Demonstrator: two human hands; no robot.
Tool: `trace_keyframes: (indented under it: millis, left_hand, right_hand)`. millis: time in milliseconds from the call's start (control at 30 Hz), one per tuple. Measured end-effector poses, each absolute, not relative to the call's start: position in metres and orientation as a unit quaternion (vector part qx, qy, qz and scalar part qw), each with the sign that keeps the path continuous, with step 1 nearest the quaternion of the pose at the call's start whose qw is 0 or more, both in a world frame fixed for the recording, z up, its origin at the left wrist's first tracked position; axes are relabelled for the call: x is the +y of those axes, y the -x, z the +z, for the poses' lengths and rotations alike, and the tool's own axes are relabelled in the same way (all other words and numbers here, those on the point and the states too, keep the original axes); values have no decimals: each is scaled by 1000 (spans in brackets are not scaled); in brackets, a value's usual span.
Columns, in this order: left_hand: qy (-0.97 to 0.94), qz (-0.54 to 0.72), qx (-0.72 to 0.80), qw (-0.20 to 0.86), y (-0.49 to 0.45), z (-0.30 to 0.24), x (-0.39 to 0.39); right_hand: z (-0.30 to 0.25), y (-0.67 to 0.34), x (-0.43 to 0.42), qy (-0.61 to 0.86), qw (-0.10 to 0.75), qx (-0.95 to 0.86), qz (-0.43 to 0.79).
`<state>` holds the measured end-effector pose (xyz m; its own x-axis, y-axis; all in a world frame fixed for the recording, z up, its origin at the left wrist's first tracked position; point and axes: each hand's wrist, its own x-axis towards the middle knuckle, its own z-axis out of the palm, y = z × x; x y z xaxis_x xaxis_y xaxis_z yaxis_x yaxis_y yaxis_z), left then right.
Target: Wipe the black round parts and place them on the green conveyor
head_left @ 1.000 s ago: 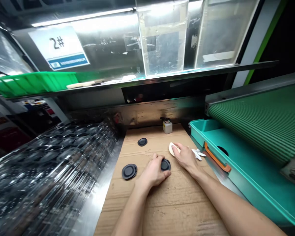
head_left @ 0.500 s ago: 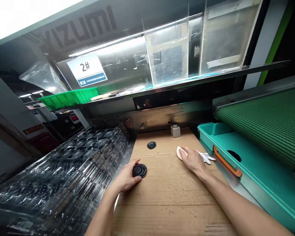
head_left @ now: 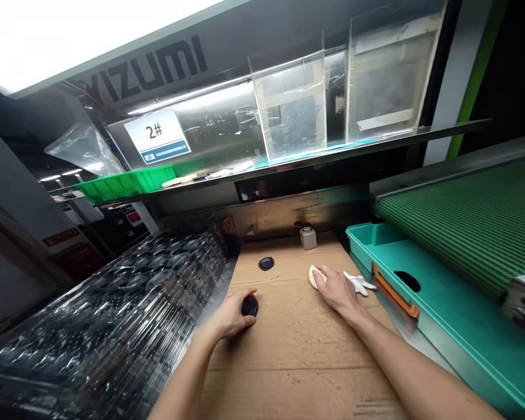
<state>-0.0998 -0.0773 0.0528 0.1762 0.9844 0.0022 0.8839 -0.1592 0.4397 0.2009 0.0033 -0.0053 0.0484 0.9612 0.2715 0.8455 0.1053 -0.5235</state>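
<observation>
My left hand grips a small stack of black round rubber discs, now seen nearly edge-on, just above the cardboard sheet. My right hand sits over a pale cream pad, holding it against the cardboard. A crumpled white cloth lies just beyond my right hand, at the sheet's right edge. Farther up the sheet, a single black disc lies flat, apart from both hands. A small white bottle with a black cap stands at the sheet's far edge.
Stacked clear plastic trays with round recesses fill the left side. On the right stand a teal bin with an orange handle and a green ribbed conveyor belt. A green crate sits on a shelf above.
My left hand has moved left with the discs, and the disc that lay on the cardboard has been gathered into its stack. The stack has turned edge-on. My right hand has barely moved.
</observation>
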Motion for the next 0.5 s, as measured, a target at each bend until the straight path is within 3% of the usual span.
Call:
trace_keyframes:
  millis: [233,500]
  left_hand:
    - [-769,121,625,57,60,86,-53]
    - [-895,160,412,53,-150,152,5]
  right_hand:
    - [9,-202,-1,656,287,-692,90]
    - [17,-203,7,660,287,-678,146]
